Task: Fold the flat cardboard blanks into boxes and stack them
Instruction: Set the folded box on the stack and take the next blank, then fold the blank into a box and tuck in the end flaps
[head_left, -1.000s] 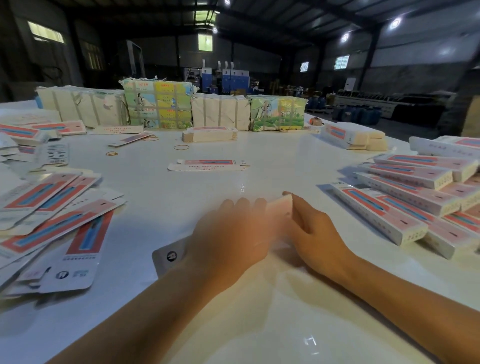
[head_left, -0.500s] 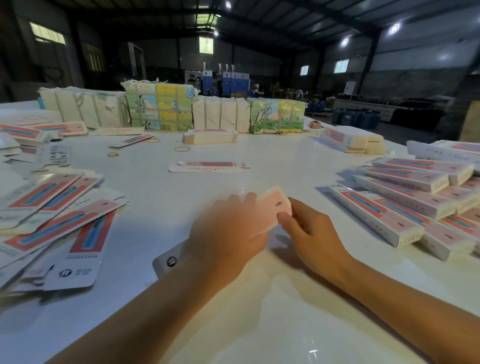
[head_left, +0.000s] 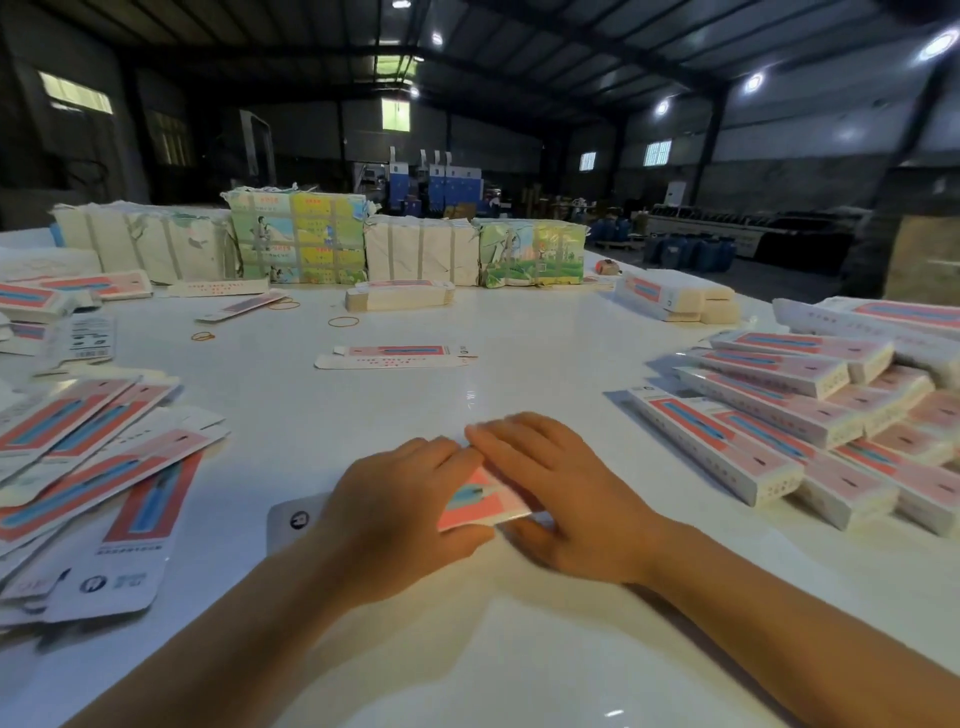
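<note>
A pink, blue and white carton (head_left: 480, 499) lies low on the white table (head_left: 467, 649) between my hands, its white end flap (head_left: 297, 519) sticking out to the left. My left hand (head_left: 400, 512) grips its middle, fingers over the top and thumb along the near edge. My right hand (head_left: 563, 499) lies across its right end with straight fingers pressing down. Most of the carton is hidden under both hands. Folded boxes (head_left: 779, 431) are piled at the right. Flat blanks (head_left: 88, 467) lie fanned out at the left.
One flat blank (head_left: 395, 357) lies alone at mid-table, and a small stack of blanks (head_left: 400, 297) sits beyond it. Wrapped bundles (head_left: 296, 236) line the far edge. Rubber bands (head_left: 343, 322) are scattered near them. More boxes (head_left: 675, 299) stand at the far right.
The carton's raised right end has come down toward the table. My right hand has moved from pinching that end to lying flat over it. The left hand stays on the middle.
</note>
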